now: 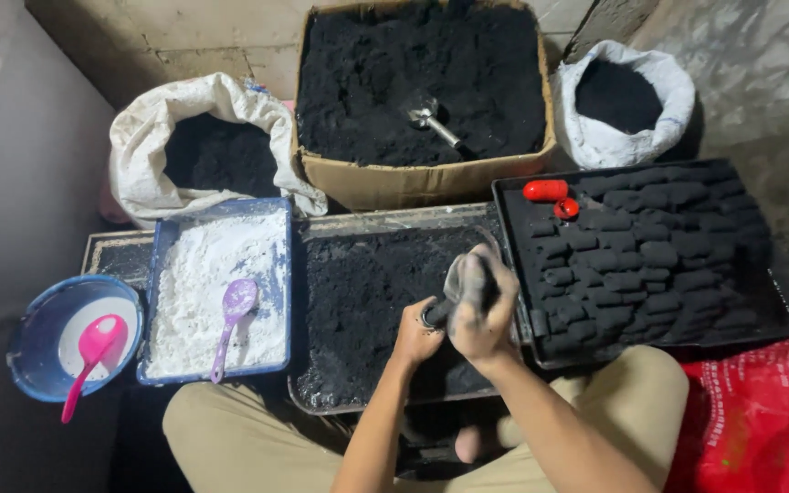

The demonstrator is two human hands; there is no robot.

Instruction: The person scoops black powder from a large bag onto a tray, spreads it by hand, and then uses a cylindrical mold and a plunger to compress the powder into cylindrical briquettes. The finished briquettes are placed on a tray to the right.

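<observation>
Gripping a short dark mould tube, the left hand clenches its lower end while the right hand wraps its fingers round the top, above the black tray of charcoal mix. The tube's long axis tilts up and right. Rows of pressed briquettes nearly fill the right tray; plenty of powder remains in the cardboard box beyond.
</observation>
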